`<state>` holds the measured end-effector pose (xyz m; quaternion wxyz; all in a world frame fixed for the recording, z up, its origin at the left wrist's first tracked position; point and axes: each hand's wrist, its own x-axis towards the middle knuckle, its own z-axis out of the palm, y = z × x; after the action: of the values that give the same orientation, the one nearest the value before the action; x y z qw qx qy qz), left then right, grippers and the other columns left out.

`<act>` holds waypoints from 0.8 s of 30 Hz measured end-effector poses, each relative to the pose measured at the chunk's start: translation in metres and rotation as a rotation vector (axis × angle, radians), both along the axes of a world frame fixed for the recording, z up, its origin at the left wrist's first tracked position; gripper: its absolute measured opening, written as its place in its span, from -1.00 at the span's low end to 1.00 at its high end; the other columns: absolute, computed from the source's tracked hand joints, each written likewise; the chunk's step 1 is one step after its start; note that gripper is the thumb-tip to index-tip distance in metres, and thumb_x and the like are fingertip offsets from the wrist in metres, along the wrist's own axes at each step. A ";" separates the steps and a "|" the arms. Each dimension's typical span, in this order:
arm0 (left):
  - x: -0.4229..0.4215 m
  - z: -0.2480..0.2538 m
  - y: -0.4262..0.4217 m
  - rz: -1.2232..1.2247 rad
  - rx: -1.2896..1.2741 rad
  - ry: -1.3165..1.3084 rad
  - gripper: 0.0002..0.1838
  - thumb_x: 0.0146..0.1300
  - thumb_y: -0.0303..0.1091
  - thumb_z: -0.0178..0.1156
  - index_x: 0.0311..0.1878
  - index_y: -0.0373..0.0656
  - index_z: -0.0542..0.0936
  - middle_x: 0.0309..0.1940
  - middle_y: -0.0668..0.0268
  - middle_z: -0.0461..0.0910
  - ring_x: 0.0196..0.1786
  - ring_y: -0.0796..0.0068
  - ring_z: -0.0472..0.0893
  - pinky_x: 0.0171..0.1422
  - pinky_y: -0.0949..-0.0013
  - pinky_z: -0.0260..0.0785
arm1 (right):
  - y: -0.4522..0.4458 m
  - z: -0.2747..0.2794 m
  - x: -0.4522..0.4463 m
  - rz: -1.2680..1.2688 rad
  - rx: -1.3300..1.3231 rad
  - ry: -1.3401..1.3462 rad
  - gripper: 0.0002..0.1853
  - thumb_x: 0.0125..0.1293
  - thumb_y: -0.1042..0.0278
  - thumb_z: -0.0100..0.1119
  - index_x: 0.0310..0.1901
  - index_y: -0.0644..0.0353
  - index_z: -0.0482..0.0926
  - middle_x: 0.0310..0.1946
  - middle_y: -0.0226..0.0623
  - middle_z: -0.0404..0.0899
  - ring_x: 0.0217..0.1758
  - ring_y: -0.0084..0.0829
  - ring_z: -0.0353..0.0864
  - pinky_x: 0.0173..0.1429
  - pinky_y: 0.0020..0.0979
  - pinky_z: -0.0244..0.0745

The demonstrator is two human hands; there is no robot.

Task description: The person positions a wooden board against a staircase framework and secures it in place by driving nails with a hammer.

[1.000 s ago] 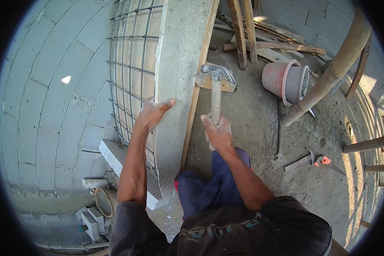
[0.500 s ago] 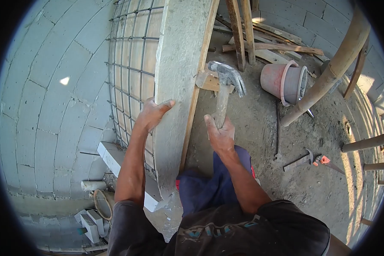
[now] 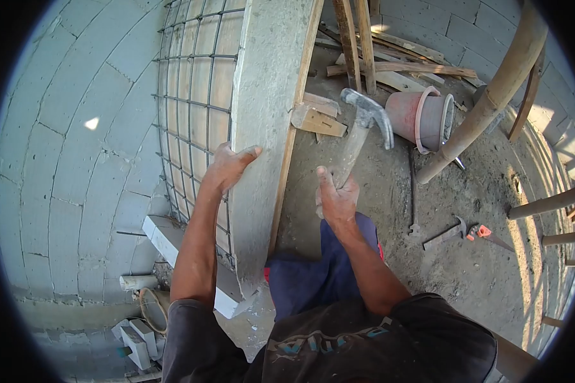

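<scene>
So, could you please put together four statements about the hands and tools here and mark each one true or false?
1. The right hand grips a hammer by its handle. True.
2. The left hand is holding the bucket. False: it grips the edge of the grey slab.
3. A saw with an orange handle lies on the ground. True.
4. The saw is in the left hand's reach, touching the wire mesh. False: it lies well away, on the person's right.
</scene>
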<state>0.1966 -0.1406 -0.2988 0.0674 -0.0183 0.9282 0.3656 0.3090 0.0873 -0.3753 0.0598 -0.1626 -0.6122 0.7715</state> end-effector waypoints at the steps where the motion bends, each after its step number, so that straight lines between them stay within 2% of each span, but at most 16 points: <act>1: 0.002 0.002 0.002 -0.011 0.011 0.005 -0.29 0.16 -0.01 0.36 0.13 -0.51 0.53 -0.18 -0.04 0.68 -0.21 0.24 0.70 -0.06 0.25 0.54 | -0.005 -0.006 -0.002 0.012 0.002 -0.025 -0.59 0.35 0.03 0.30 -0.19 0.31 0.55 -0.52 -0.23 0.53 -0.44 -0.38 0.52 -0.28 -0.28 0.47; 3: 0.011 0.026 0.016 -0.041 0.058 -0.051 -0.30 0.16 -0.02 0.37 0.12 -0.52 0.53 -0.19 -0.05 0.69 -0.22 0.24 0.70 -0.06 0.24 0.54 | -0.003 0.015 -0.010 0.165 0.250 -0.101 -0.59 0.35 0.03 0.31 -0.18 0.31 0.55 -0.50 -0.25 0.54 -0.41 -0.41 0.52 -0.26 -0.29 0.47; 4: 0.009 0.027 0.014 -0.048 0.047 -0.070 -0.18 0.13 0.06 0.36 0.15 -0.60 0.47 -0.10 -0.16 0.63 -0.09 0.12 0.66 0.05 0.21 0.49 | -0.002 0.024 -0.013 0.236 0.375 -0.138 -0.59 0.35 0.03 0.31 -0.18 0.31 0.55 -0.49 -0.26 0.55 -0.40 -0.42 0.52 -0.25 -0.30 0.47; 6: 0.005 0.019 0.009 -0.050 0.038 -0.110 0.05 0.08 0.22 0.36 0.20 -0.75 0.36 0.07 -0.39 0.53 0.16 -0.11 0.58 0.27 0.15 0.39 | -0.006 0.013 -0.012 0.152 0.332 -0.023 -0.65 0.37 0.09 0.30 -0.25 0.25 0.51 -0.56 -0.40 0.49 -0.56 -0.57 0.44 -0.47 -0.42 0.37; 8: 0.003 0.013 0.008 -0.031 0.000 -0.046 0.00 0.08 0.19 0.36 0.16 -0.73 0.40 0.01 -0.36 0.56 0.10 -0.07 0.61 0.25 0.15 0.40 | -0.004 0.018 -0.009 0.087 0.278 0.031 -0.65 0.37 0.08 0.28 -0.23 0.26 0.51 -0.53 -0.31 0.52 -0.52 -0.44 0.49 -0.42 -0.35 0.39; 10: 0.003 0.011 0.006 -0.023 -0.017 -0.009 -0.02 0.08 0.18 0.37 0.15 -0.72 0.42 -0.02 -0.34 0.58 0.08 -0.06 0.62 0.24 0.16 0.41 | 0.007 0.029 0.001 0.039 0.207 0.019 -0.55 0.35 0.00 0.25 -0.12 0.35 0.55 -0.38 0.00 0.63 -0.28 -0.02 0.65 -0.12 -0.11 0.51; 13: 0.007 0.020 0.011 -0.055 0.025 -0.060 -0.01 0.09 0.18 0.36 0.17 -0.74 0.39 0.01 -0.36 0.56 0.11 -0.07 0.60 0.27 0.16 0.39 | 0.010 0.034 0.004 -0.085 0.150 0.107 -0.54 0.35 0.01 0.23 -0.08 0.36 0.55 -0.37 0.05 0.62 -0.28 0.04 0.65 -0.10 -0.09 0.51; 15: 0.015 0.044 0.022 -0.108 0.093 -0.196 0.04 0.08 0.20 0.35 0.21 -0.75 0.34 0.07 -0.40 0.52 0.18 -0.11 0.57 0.31 0.16 0.36 | 0.007 0.018 -0.008 0.117 0.356 -0.116 -0.54 0.35 0.02 0.24 -0.07 0.36 0.55 -0.41 0.00 0.60 -0.34 -0.09 0.62 -0.15 -0.15 0.51; 16: 0.016 0.044 0.022 -0.108 0.098 -0.163 0.05 0.08 0.20 0.35 0.22 -0.75 0.33 0.09 -0.41 0.51 0.20 -0.12 0.56 0.32 0.15 0.36 | 0.007 0.019 -0.016 0.213 0.460 -0.215 -0.54 0.35 0.03 0.25 -0.07 0.36 0.55 -0.42 -0.03 0.59 -0.36 -0.15 0.61 -0.17 -0.18 0.51; 19: 0.009 0.030 0.016 -0.083 0.058 -0.086 0.05 0.09 0.20 0.35 0.24 -0.74 0.32 0.13 -0.41 0.49 0.22 -0.13 0.54 0.34 0.15 0.34 | 0.008 0.032 -0.013 0.184 0.345 -0.110 -0.54 0.35 0.02 0.26 -0.07 0.37 0.55 -0.46 -0.04 0.57 -0.40 -0.19 0.57 -0.20 -0.20 0.50; 21: 0.003 0.016 0.007 -0.022 -0.038 -0.081 0.04 0.09 0.19 0.35 0.24 -0.73 0.33 0.12 -0.40 0.50 0.22 -0.11 0.55 0.35 0.15 0.33 | 0.011 0.036 -0.010 0.123 0.325 -0.036 -0.57 0.36 0.05 0.25 -0.11 0.37 0.54 -0.48 -0.11 0.56 -0.42 -0.25 0.57 -0.22 -0.23 0.50; 24: 0.007 0.023 0.011 -0.044 -0.042 -0.073 0.01 0.10 0.18 0.34 0.24 -0.71 0.35 0.12 -0.38 0.51 0.21 -0.09 0.55 0.35 0.15 0.33 | 0.015 0.042 -0.001 -0.005 0.203 0.101 -0.62 0.38 0.09 0.25 -0.19 0.34 0.52 -0.51 -0.25 0.54 -0.45 -0.39 0.54 -0.28 -0.32 0.47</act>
<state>0.2035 -0.1299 -0.2762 0.1089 -0.0125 0.9327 0.3436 0.3078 0.1021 -0.3336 0.1090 -0.1181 -0.6831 0.7124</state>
